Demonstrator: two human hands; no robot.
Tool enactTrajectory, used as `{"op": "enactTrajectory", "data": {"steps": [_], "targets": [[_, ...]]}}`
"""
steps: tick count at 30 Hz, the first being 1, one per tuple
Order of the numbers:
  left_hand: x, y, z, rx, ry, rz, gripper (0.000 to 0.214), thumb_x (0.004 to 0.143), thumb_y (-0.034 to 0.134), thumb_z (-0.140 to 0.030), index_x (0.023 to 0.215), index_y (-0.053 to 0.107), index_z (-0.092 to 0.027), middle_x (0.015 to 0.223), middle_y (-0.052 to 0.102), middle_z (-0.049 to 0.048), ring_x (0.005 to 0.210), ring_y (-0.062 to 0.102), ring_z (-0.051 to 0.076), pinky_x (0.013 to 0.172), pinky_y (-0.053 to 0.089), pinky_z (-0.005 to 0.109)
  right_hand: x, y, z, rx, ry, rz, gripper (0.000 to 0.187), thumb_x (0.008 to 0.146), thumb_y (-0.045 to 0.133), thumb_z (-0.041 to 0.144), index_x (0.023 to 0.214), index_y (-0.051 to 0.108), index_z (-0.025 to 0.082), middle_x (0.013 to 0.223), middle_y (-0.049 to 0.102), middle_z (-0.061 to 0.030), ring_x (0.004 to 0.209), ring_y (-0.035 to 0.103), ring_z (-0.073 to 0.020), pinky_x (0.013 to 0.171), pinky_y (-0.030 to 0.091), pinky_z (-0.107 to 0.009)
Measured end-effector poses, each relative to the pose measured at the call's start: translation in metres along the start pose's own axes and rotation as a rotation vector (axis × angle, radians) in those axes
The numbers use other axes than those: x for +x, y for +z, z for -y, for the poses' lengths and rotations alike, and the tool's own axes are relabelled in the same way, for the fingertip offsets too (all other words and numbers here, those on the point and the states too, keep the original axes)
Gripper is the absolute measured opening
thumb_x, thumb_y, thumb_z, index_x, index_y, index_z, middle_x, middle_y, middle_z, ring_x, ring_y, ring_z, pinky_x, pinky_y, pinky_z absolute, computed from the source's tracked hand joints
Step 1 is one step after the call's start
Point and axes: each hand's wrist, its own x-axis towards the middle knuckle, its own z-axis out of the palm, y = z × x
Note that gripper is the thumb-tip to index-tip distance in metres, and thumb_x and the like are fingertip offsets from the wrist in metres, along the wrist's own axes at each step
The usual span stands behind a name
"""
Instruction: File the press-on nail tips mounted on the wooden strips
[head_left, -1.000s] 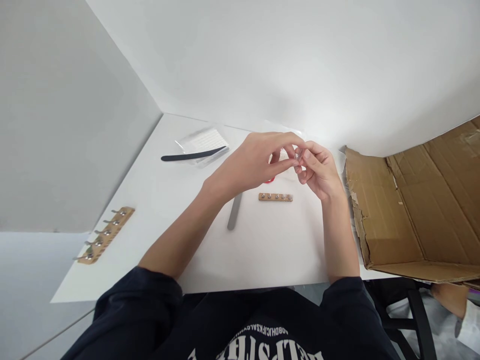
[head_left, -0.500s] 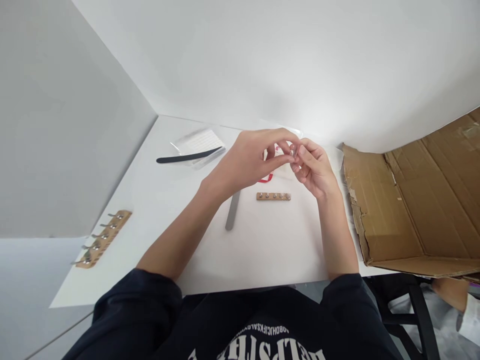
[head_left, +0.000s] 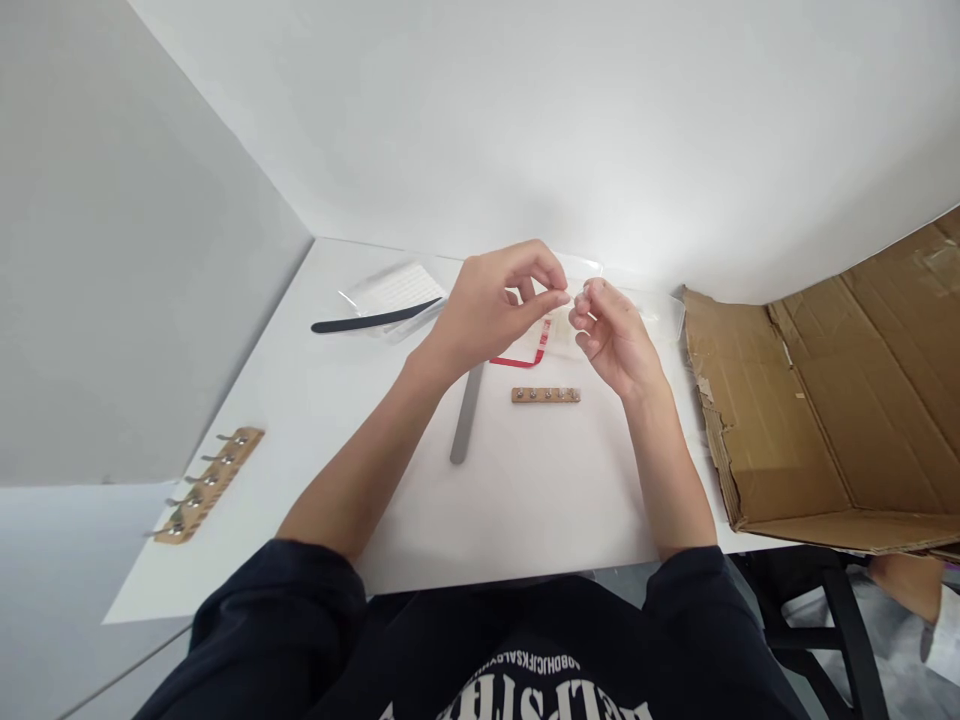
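Observation:
My left hand (head_left: pixel 495 305) is raised over the table, thumb and forefinger pinched at a tiny pale thing that I cannot make out. Close to its right, my right hand (head_left: pixel 616 335) has its fingers curled and fingertips pressed together; whatever is in them is too small to name. A narrow gap separates the two sets of fingertips. Below them lies a short wooden strip (head_left: pixel 546 396) with a row of metal pegs, clear bits on its right end. A grey nail file (head_left: pixel 468 415) rests left of that strip. Partly behind my left hand is a clear bag with a red edge (head_left: pixel 517 362).
At the back left, a black nail file (head_left: pixel 375 321) lies across a clear packet of white strips (head_left: pixel 409 285). Another wooden strip with upright pegs (head_left: pixel 210 485) stands at the table's left edge. An open cardboard box (head_left: pixel 810 400) borders the right side. Another person's arm (head_left: pixel 907 585) shows lower right.
My hands, together before around a small clear piece, have drawn slightly apart. My left hand moved left, uncovering more of the red-edged bag.

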Motion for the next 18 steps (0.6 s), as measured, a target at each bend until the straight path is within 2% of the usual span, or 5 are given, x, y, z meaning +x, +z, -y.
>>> {"op": "enactTrajectory", "data": {"steps": [2, 5, 10, 14, 18], "targets": [[0.003, -0.001, 0.012, 0.038, -0.032, -0.011, 0.014, 0.094, 0.066, -0.037, 0.090, 0.066, -0.023, 0.094, 0.074, 0.0025, 0.071, 0.064, 0.015, 0.061, 0.051, 0.029, 0.000, -0.004, 0.003, -0.021, -0.023, -0.046, 0.051, 0.077, 0.081, 0.067, 0.087, 0.056, 0.024, 0.082, 0.063, 0.0032, 0.075, 0.067, -0.0094, 0.047, 0.046, -0.014], [0.007, 0.000, 0.037, 0.162, -0.134, 0.038, 0.009, 0.092, 0.064, -0.031, 0.088, 0.067, -0.024, 0.096, 0.075, 0.0023, 0.073, 0.064, 0.017, 0.070, 0.052, 0.034, 0.000, -0.012, 0.008, -0.059, -0.061, -0.095, 0.052, 0.077, 0.081, 0.068, 0.090, 0.057, 0.024, 0.088, 0.066, 0.0016, 0.080, 0.070, -0.0109, 0.048, 0.047, -0.015], [0.007, 0.010, 0.075, 0.384, -0.362, 0.168, 0.009, 0.091, 0.062, -0.027, 0.088, 0.069, -0.023, 0.103, 0.076, 0.0062, 0.084, 0.066, 0.023, 0.076, 0.050, 0.037, -0.003, -0.021, 0.016, -0.136, -0.118, -0.083, 0.050, 0.080, 0.078, 0.070, 0.091, 0.057, 0.025, 0.083, 0.063, 0.0031, 0.070, 0.065, -0.0087, 0.045, 0.045, -0.016], [0.006, 0.018, 0.089, 0.462, -0.423, 0.223, 0.012, 0.090, 0.058, -0.022, 0.089, 0.070, -0.022, 0.105, 0.077, 0.0077, 0.086, 0.065, 0.025, 0.077, 0.049, 0.037, -0.004, -0.025, 0.020, -0.183, -0.166, -0.082, 0.046, 0.084, 0.076, 0.068, 0.094, 0.061, 0.026, 0.076, 0.058, 0.0042, 0.063, 0.061, -0.0085, 0.044, 0.044, -0.019], [0.006, 0.016, 0.092, 0.495, -0.413, 0.244, 0.014, 0.093, 0.057, -0.023, 0.091, 0.070, -0.022, 0.102, 0.076, 0.0087, 0.088, 0.064, 0.025, 0.080, 0.048, 0.038, -0.005, -0.026, 0.020, -0.199, -0.183, -0.098, 0.043, 0.085, 0.076, 0.066, 0.096, 0.063, 0.027, 0.074, 0.056, 0.0040, 0.062, 0.059, -0.0092, 0.044, 0.044, -0.021]]}}
